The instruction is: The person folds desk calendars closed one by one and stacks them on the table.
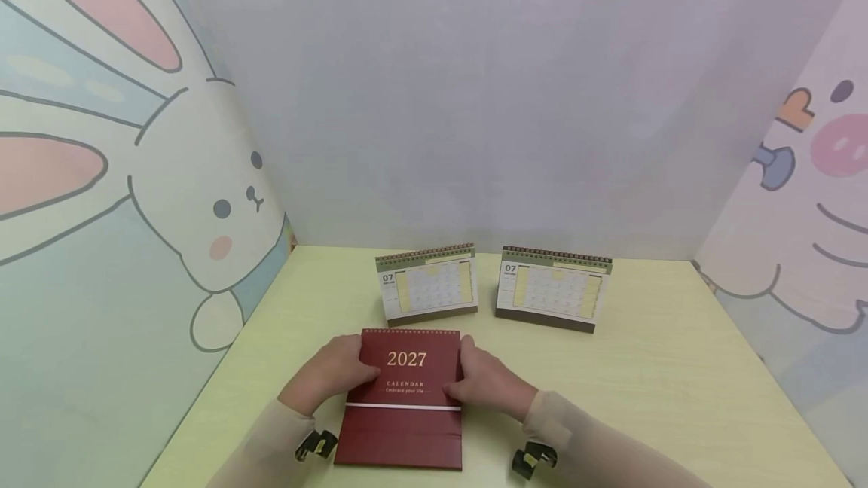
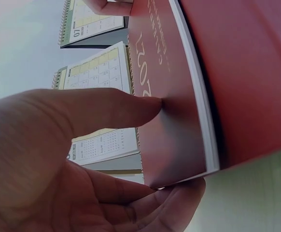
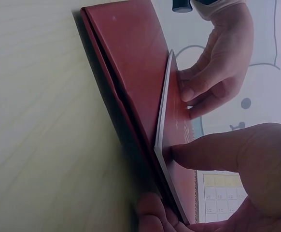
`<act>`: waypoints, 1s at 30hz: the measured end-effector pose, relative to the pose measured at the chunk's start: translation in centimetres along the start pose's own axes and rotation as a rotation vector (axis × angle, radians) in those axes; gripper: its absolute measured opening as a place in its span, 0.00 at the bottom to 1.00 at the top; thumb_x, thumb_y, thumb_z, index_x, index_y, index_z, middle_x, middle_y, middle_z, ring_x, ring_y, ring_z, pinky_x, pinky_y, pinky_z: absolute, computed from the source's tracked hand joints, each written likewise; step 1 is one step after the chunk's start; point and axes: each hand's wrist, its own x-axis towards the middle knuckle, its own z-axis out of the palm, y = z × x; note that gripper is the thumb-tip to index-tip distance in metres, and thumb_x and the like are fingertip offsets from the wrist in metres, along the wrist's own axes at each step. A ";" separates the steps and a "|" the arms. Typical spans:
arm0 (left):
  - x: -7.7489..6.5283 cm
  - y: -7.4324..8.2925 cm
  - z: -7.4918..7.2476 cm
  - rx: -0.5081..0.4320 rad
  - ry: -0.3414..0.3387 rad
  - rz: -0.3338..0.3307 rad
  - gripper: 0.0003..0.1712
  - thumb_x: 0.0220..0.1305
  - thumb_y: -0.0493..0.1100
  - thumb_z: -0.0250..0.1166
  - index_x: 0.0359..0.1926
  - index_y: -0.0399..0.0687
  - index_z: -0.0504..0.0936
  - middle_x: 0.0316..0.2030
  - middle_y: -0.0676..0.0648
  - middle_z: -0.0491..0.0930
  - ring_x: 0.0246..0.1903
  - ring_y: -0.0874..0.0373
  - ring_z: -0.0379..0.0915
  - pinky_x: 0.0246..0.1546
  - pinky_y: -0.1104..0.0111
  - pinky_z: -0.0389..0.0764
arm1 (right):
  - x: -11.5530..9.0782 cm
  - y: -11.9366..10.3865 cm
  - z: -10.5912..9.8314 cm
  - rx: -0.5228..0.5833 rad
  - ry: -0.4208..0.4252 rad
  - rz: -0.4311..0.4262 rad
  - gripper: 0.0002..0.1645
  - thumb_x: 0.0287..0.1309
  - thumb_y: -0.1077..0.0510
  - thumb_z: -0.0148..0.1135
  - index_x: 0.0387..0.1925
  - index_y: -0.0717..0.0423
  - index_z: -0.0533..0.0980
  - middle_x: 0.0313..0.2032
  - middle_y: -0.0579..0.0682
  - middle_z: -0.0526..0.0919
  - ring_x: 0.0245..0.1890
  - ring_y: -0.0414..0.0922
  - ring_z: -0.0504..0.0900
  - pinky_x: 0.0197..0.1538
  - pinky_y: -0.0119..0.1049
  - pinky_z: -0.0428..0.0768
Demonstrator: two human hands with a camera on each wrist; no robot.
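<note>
A dark red desk calendar (image 1: 407,367) marked 2027 lies at the table's front, its spiral binding along the far edge. My left hand (image 1: 332,371) grips its left side, thumb on the cover and fingers at the edge, as the left wrist view also shows. On the opposite side my right hand (image 1: 491,379) holds it the same way. In the right wrist view the white-edged page block (image 3: 163,111) stands at an angle off the red base (image 3: 126,43). Parts of the right fingers are hidden behind the calendar.
Behind the red calendar, two white and green desk calendars showing 07 stand upright: a left one (image 1: 430,285) and a right one (image 1: 552,288). The pale yellow table (image 1: 678,367) meets a plain back wall (image 1: 447,96). Side walls carry a rabbit print (image 1: 197,194) and a pig print (image 1: 814,194).
</note>
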 end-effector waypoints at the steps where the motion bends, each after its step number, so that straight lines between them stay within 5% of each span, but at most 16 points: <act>1: 0.0 0.0 0.0 -0.001 0.000 -0.002 0.30 0.74 0.44 0.80 0.66 0.26 0.84 0.45 0.40 0.91 0.41 0.52 0.86 0.47 0.52 0.95 | 0.0 0.0 0.1 0.001 -0.001 0.000 0.31 0.72 0.60 0.81 0.63 0.63 0.69 0.49 0.56 0.87 0.45 0.48 0.84 0.47 0.46 0.84; 17: 0.8 -0.4 0.6 0.008 -0.009 -0.003 0.28 0.75 0.43 0.80 0.65 0.28 0.85 0.44 0.41 0.91 0.40 0.53 0.85 0.48 0.53 0.95 | 0.2 0.0 0.6 0.050 0.004 -0.011 0.32 0.66 0.65 0.82 0.62 0.66 0.70 0.50 0.59 0.81 0.47 0.49 0.83 0.48 0.48 0.86; 24: 1.2 -0.6 0.8 0.035 -0.004 0.023 0.21 0.71 0.42 0.81 0.56 0.31 0.89 0.39 0.43 0.89 0.37 0.54 0.84 0.43 0.56 0.92 | 0.1 0.2 0.9 -0.010 0.006 0.037 0.37 0.65 0.60 0.84 0.64 0.67 0.70 0.52 0.59 0.76 0.47 0.51 0.80 0.48 0.49 0.83; 30: 1.4 -0.8 1.1 0.094 0.014 0.004 0.25 0.69 0.42 0.82 0.55 0.24 0.88 0.43 0.40 0.81 0.38 0.51 0.81 0.41 0.57 0.92 | 0.0 0.1 0.9 -0.103 0.001 0.031 0.37 0.68 0.54 0.84 0.65 0.67 0.72 0.50 0.55 0.77 0.45 0.49 0.79 0.46 0.46 0.81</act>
